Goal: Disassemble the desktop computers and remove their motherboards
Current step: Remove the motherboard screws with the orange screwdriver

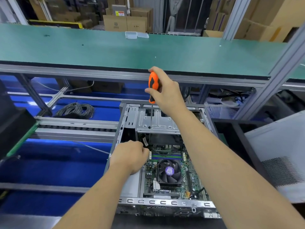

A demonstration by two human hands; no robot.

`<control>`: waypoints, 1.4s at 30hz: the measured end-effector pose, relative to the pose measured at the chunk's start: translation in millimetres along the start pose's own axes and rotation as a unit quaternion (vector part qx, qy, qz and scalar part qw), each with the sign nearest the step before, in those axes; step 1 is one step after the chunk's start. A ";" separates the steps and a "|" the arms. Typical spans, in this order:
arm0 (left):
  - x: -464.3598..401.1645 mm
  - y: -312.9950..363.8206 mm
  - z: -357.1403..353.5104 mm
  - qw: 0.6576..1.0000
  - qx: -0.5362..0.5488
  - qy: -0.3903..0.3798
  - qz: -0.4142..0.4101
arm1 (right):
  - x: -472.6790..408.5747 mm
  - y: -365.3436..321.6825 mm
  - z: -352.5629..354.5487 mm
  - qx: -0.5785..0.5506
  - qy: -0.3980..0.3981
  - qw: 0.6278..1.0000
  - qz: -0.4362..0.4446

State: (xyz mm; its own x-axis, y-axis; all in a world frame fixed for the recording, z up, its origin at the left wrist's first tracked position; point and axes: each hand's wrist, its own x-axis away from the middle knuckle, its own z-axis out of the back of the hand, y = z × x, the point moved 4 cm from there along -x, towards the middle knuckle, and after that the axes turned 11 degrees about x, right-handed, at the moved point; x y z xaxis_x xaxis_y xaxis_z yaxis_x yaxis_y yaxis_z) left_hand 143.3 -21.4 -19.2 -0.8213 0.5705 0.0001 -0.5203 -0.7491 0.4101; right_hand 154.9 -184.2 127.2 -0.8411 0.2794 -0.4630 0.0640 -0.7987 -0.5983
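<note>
Case (pixel 130 116) lies open at 6 o'clock in the view, motherboard (pixel 173 177) exposed inside. Fan (pixel 169 171) sits at the board's centre, bearing a purple round label whose writing is too small to read. Right hand (pixel 166 91) grips the orange-and-black screwdriver (pixel 152 85) upright, its shaft passing through a hole in the drive bracket (pixel 158 120) at 12 o'clock of the board. Left hand (pixel 130 156), fingers curled, reaches among the cables at 10 o'clock of the fan; what it pinches is hidden. Coiled wire (pixel 77 110) lies at 9 o'clock of the case. Boxes (pixel 125 22) stand behind the green bench (pixel 99 47); their print is unreadable.
</note>
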 end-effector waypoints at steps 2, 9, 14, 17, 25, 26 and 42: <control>-0.5 0.3 -0.4 1.000 0.003 0.004 -0.002 | 1.5 -0.1 -0.3 0.002 -0.001 1.000 0.002; -1.0 -0.9 -1.2 1.000 0.009 0.018 -0.009 | 9.3 5.1 3.9 -0.015 0.027 1.000 -0.002; -1.1 -1.1 -1.7 1.000 0.008 0.017 -0.007 | 12.1 -0.5 0.6 -0.005 0.028 0.999 0.020; -1.1 -0.9 -1.1 1.000 0.006 0.019 -0.007 | 12.1 -2.1 -0.9 0.003 0.028 0.999 0.028; 0.0 0.5 0.5 1.000 0.009 0.016 -0.005 | 13.1 -8.7 -1.1 0.000 0.028 0.999 0.041; 0.2 0.5 0.7 1.000 0.010 0.017 -0.004 | 12.7 -9.1 -1.9 0.001 0.027 0.999 0.042; 1.4 2.2 2.3 1.000 0.012 0.026 -0.004 | 11.0 -8.4 -1.8 -0.008 0.033 0.999 0.037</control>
State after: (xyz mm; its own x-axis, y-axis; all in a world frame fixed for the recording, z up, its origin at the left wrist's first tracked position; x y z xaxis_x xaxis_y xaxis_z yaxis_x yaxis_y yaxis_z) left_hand 141.6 -21.6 -16.2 -0.8280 0.5584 -0.0510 -0.5224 -0.7353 0.4318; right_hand 146.1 -173.5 126.0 -0.7970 0.2550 -0.5475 0.1329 -0.8102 -0.5709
